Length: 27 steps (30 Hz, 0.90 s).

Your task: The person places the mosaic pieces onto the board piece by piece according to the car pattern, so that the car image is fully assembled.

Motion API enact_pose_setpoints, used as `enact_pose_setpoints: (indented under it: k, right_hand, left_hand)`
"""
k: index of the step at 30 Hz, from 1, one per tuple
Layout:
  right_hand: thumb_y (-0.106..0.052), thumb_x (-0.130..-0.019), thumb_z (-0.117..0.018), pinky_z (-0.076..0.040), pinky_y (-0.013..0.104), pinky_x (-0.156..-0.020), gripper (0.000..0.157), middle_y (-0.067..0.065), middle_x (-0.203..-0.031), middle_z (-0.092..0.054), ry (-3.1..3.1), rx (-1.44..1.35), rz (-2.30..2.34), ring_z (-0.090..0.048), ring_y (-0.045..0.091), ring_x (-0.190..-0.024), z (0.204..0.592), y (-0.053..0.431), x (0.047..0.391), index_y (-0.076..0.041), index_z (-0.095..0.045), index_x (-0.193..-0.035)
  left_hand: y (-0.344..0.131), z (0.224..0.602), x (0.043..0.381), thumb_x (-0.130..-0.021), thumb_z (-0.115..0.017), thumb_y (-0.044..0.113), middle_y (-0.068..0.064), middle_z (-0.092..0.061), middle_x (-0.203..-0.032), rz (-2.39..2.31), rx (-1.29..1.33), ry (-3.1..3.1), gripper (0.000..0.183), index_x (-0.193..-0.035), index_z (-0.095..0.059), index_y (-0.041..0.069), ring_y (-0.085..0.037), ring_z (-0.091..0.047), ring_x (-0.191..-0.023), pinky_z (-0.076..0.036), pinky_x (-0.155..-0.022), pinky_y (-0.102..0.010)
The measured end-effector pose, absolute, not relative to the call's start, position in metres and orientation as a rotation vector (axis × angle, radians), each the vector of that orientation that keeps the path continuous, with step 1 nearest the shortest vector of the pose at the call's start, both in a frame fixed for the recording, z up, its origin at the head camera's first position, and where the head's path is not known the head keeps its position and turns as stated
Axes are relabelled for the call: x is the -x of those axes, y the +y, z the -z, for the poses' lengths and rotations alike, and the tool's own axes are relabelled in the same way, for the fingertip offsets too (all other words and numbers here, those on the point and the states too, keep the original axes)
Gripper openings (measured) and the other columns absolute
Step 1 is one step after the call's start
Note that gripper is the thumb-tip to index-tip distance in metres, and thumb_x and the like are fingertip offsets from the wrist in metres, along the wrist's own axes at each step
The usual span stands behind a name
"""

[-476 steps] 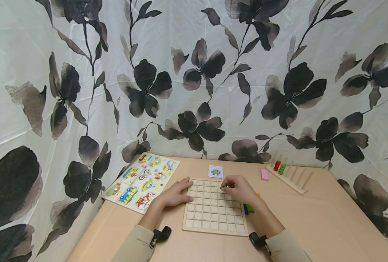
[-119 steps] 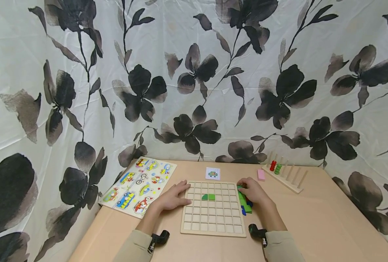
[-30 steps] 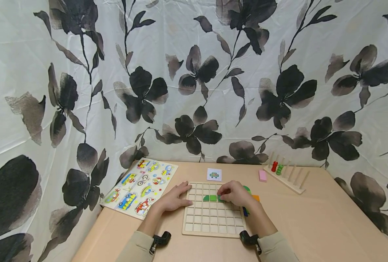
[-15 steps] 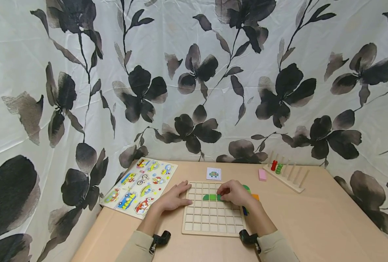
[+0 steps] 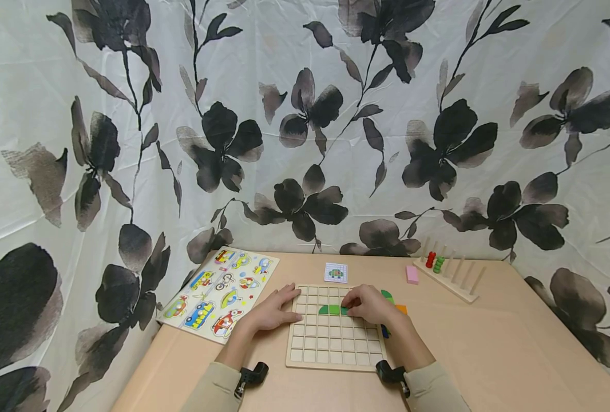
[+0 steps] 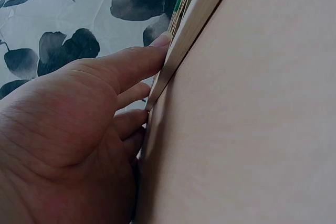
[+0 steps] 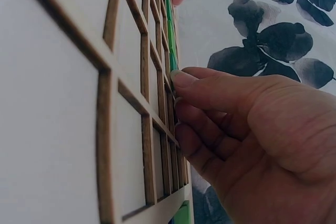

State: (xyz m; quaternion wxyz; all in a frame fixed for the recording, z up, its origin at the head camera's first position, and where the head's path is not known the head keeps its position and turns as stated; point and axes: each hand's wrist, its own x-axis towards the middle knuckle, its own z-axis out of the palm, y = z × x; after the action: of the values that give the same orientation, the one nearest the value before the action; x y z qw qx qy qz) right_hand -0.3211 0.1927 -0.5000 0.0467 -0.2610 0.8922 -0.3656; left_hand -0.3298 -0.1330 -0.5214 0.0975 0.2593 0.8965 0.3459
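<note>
A pale wooden grid board [image 5: 336, 361] lies on the table. In one of its rows sit a green quarter-round tile [image 5: 324, 310] and a green square tile [image 5: 334, 309]. My right hand [image 5: 369, 304] is over that row, pinching a darker green tile [image 5: 344, 311] at its right end; the fingers hide most of it. In the right wrist view, the thumb [image 7: 184, 78] meets the end of the green strip, the other fingers bent beside it. My left hand [image 5: 274, 309] rests at the board's left edge, its thumb [image 6: 157, 45] against the rim.
Green tiles [image 5: 387, 296], an orange tile [image 5: 401, 309] and blue ones lie right of the board, partly under my right arm. Behind it are a pattern card [image 5: 336, 273], a pink block [image 5: 412, 275] and a peg stand [image 5: 451, 283]. A vehicle puzzle [image 5: 225, 294] lies left.
Since four seconds ago, my right hand has come from the loose tiles onto the board, and the green row has grown rightward. Over the last second it barely moves; the left hand stays.
</note>
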Motion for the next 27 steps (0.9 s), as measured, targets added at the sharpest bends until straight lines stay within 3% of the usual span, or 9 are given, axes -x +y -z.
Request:
enact_pose_setpoints:
  k: [12,27]
  right_hand:
    - [-0.008,-0.096,-0.073,-0.048,0.023,-0.067,0.021,-0.002,-0.089,-0.066,2.762,0.659,1.218,-0.056,0.014,-0.08,0.495,0.201,0.324,-0.002,-0.075,-0.116]
    - [-0.01,-0.096,-0.074,-0.05,0.021,-0.068,0.028,0.002,-0.093,-0.068,2.843,0.553,1.315,-0.056,0.019,-0.082,0.487,0.239,0.331,0.0,-0.072,-0.122]
  left_hand:
    - [-0.133,0.522,0.33,-0.095,-0.074,0.04,-0.019,-0.024,-0.172,-1.025,-0.751,2.647,0.076,-0.158,-0.044,0.009,-0.04,-0.016,-0.161,-0.011,-0.132,-0.059]
    - [-0.132,0.522,0.332,-0.096,-0.073,0.039,-0.02,-0.024,-0.172,-1.029,-0.763,2.658,0.075,-0.158,-0.044,0.008,-0.04,-0.017,-0.161,-0.01,-0.133,-0.058]
